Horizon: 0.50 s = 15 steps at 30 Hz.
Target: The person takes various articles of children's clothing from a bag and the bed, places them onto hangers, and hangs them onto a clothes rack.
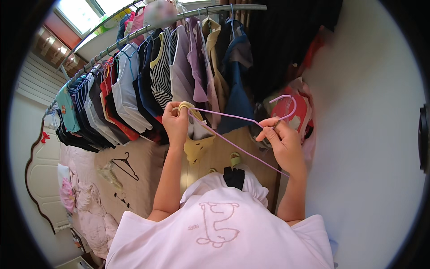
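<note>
A yellow garment [198, 148] with dark spots and a greyish inside dangles from my left hand [176, 122], whose fingers pinch its edge. One end of a pink clothes hanger [235, 144] touches the garment beside those fingers. With my right hand [280, 141] I grip the hanger just below its hook, which curls up and to the left. The hanger's far corner is hidden behind my right forearm.
Many garments on hangers, among them a striped top [163, 67] and a blue garment [235, 104], hang from a metal rail [124, 40] ahead. To the left, a bed [141, 188] holds a black hanger [125, 164] and crumpled bedding [89, 205]. A white wall [362, 134] stands at the right.
</note>
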### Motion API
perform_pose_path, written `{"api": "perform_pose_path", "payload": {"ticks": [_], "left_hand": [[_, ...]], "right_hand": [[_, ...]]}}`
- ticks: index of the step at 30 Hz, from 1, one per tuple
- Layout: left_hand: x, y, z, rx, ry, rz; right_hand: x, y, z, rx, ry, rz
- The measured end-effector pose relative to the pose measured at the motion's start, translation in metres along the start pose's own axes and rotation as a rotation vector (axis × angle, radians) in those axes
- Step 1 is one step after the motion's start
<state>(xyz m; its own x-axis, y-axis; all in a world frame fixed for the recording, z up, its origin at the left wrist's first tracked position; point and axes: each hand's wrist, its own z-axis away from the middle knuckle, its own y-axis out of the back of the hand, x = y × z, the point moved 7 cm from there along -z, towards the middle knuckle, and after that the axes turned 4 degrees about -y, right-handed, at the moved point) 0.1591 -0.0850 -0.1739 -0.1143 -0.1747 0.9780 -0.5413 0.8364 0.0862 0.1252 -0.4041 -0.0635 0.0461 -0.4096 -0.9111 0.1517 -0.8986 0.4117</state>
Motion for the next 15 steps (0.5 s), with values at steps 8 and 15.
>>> {"api": "perform_pose_path", "payload": {"ticks": [8, 15], "left_hand": [[0.041, -0.009, 0.015, 0.106, -0.255, -0.347], [0.077, -0.042, 0.040, 0.053, -0.459, -0.306]], "right_hand": [[0.006, -0.020, 0.004, 0.017, -0.007, -0.039], [0.002, -0.024, 0.004, 0.119, 0.087, -0.063]]}}
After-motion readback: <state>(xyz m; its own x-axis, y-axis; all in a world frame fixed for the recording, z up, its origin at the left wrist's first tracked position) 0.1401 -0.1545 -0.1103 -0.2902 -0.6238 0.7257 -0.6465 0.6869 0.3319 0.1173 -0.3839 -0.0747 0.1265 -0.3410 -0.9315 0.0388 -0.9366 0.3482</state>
